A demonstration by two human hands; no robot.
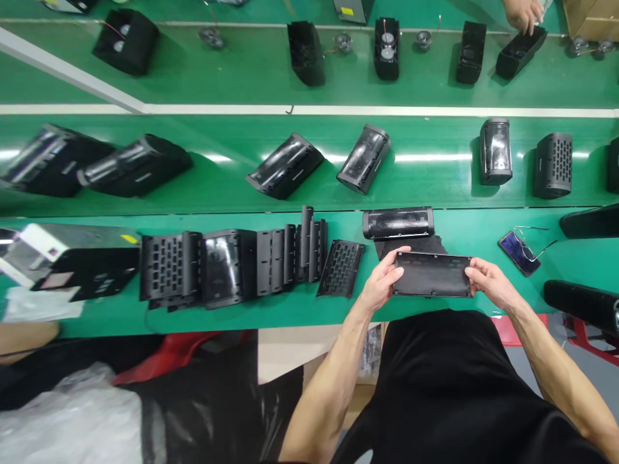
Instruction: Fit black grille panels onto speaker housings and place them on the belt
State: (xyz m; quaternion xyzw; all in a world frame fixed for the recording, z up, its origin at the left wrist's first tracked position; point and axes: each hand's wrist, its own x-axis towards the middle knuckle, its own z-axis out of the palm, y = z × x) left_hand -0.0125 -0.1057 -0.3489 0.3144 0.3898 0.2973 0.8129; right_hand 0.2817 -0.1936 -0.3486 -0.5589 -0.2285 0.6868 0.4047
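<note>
Between my two hands is a black speaker grille panel (432, 276), its plain inner side facing up and small tabs along its rim. My left hand (384, 280) pinches its left end, and my right hand (488, 281) pinches the right end. Just beyond the panel lies a glossy black speaker housing (399, 223) on a dark cloth (438, 245). To the left of my left hand, a perforated grille panel (341, 267) lies on the green table. Farther left stands a row of stacked black panels (290, 254).
Several black speakers (365, 159) sit on the green belt (217, 187) beyond the table. A phone (517, 252) with eyeglasses (529, 251) on it lies at the right. Across the line, another person's hand (523, 13) touches a black housing (520, 55). A white-and-black box (77, 251) stands far left.
</note>
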